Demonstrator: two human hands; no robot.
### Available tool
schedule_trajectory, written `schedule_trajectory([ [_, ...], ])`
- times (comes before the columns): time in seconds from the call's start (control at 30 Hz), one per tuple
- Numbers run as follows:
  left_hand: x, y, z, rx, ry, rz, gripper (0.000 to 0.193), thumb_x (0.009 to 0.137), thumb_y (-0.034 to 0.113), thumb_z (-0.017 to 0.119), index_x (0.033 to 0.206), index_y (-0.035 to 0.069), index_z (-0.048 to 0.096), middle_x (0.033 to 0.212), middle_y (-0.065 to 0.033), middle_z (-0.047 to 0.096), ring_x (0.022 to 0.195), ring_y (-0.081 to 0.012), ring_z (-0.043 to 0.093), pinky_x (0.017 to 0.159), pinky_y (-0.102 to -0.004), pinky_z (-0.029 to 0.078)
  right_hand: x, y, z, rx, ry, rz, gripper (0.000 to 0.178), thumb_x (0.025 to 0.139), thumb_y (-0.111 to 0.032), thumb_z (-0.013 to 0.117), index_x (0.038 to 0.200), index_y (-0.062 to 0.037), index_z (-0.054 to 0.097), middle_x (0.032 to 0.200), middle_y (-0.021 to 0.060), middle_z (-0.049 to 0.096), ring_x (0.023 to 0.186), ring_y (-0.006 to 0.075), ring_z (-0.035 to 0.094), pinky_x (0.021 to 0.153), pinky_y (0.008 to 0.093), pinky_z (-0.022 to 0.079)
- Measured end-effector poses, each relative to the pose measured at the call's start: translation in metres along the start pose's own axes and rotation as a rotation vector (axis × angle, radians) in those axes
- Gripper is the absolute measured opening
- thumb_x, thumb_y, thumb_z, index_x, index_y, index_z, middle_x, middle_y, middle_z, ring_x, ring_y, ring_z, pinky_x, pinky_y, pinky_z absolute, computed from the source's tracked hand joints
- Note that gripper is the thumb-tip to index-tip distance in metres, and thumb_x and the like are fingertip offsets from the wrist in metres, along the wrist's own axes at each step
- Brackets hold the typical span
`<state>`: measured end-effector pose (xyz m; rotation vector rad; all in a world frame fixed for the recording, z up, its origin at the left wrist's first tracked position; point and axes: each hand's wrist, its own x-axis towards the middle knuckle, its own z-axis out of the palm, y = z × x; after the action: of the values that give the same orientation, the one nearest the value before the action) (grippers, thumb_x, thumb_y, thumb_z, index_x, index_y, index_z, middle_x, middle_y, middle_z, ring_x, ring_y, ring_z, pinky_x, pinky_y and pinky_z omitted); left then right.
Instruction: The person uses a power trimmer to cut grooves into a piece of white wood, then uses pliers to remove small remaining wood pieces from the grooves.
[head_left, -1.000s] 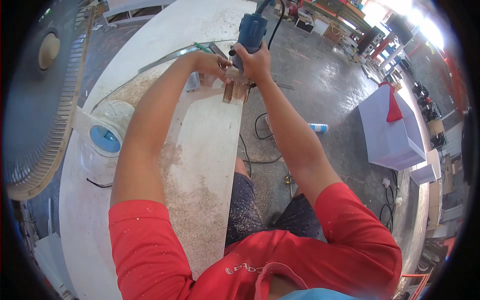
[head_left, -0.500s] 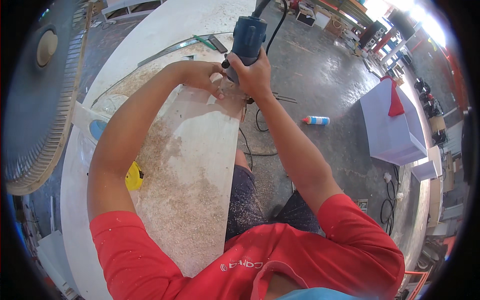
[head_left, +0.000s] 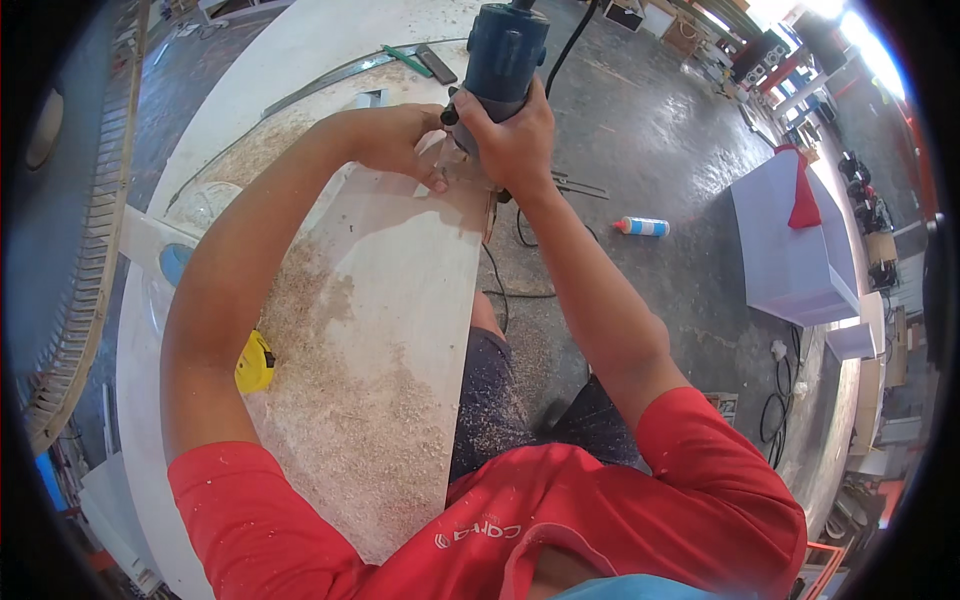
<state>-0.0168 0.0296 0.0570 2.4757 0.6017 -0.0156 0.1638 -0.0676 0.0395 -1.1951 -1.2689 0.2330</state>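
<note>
Right hand wraps lower body of blue trim router, fingers closed on it. Left hand at router's left side, thumb spread from fingers near clear base; fingertips partly hidden, can't tell if gripping. Router sits at white board's right edge, far part. Sawdust nearer; yellow tape measure left.

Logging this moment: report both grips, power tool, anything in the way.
Right grip closed on blue power tool; left grip at its base. Tool at right edge of white board. Sawdust on board, possibly in the way.
</note>
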Motion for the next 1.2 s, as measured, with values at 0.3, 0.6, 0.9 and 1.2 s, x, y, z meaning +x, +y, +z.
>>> schedule_trajectory([
  [0.3,0.005,0.025,-0.022,0.05,-0.072,-0.208,0.101,0.073,0.045,0.091,0.152,0.003,0.045,0.15,-0.0206,0.052,0.142,-0.0348,0.047,0.118,-0.0437,0.038,0.02,0.008,0.001,-0.034,-0.003,0.039,0.059,0.076,-0.039,0.083,0.116,-0.0002,0.062,0.1,0.0179,0.074,0.092,0.0314,0.074,0.085,0.0413,0.057],
  [0.6,0.003,-0.003,0.0,0.148,-0.006,0.012,0.102,0.073,0.056,0.085,0.152,0.004,0.048,0.151,-0.0182,0.044,0.136,-0.0348,0.051,0.112,-0.0422,0.043,0.0,0.002,0.0,0.006,0.014,-0.03,0.059,0.075,-0.035,0.085,0.113,0.0019,0.06,0.098,0.0198,0.074,0.088,0.0337,0.075,0.081,0.0416,0.058],
  [0.9,0.014,0.0,-0.014,0.259,0.013,-0.08,0.106,0.073,0.06,0.085,0.151,0.0,0.049,0.147,-0.0189,0.047,0.136,-0.0349,0.05,0.113,-0.041,0.043,0.021,0.013,0.005,-0.033,0.058,-0.095,0.058,0.075,-0.036,0.085,0.112,0.0022,0.061,0.095,0.0199,0.074,0.087,0.0342,0.075,0.08,0.0423,0.058],
  [1.2,0.01,0.021,-0.025,0.156,-0.109,-0.215,0.102,0.076,0.047,0.088,0.153,-0.001,0.042,0.155,-0.0222,0.044,0.146,-0.0369,0.043,0.12,-0.0425,0.036,0.02,0.012,0.004,-0.006,-0.007,0.044,0.055,0.077,-0.038,0.085,0.112,0.0001,0.065,0.097,0.0162,0.074,0.089,0.0284,0.073,0.083,0.04,0.056],
])
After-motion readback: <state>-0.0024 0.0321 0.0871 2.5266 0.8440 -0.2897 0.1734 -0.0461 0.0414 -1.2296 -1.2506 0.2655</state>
